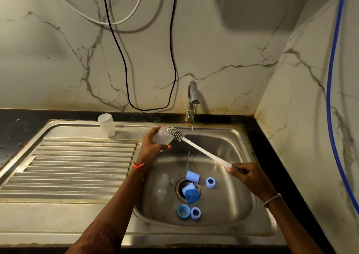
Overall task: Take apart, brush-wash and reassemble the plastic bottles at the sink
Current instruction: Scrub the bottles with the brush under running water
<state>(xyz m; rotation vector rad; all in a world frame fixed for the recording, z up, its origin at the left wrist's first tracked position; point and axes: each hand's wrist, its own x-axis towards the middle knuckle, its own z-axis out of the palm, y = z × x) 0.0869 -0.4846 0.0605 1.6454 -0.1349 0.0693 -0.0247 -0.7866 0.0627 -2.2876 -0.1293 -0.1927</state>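
The left hand (153, 143) curls its fingers and thumb round a translucent plastic bottle (161, 137), holding it tilted above the left rim of the basin, mouth turned to the right. The right hand (247, 174) grips the dark end of a long white brush (206, 152), which slants up and left across the basin. Its grey bristle head (175, 134) lies at the bottle's mouth; whether the tip is inside cannot be told. A red thread (138, 166) circles the left wrist and a bracelet (273, 199) the right.

Just behind the brush a thin stream of water (192, 129) falls from the tap (192, 93) into the steel sink (233, 156). On the basin floor a second clear bottle (162, 185) lies on its side left of the drain (179, 193). Blue caps (191, 195) sit on and beside the drain, and blue rings (210, 182) lie to its right and near the front wall.

A third bottle (106, 125) stands at the back edge of the ribbed drainboard (77, 162). A black cable (172, 59) and a white cable (124, 19) hang on the marble wall, and a blue hose (330, 90) runs down at the right.
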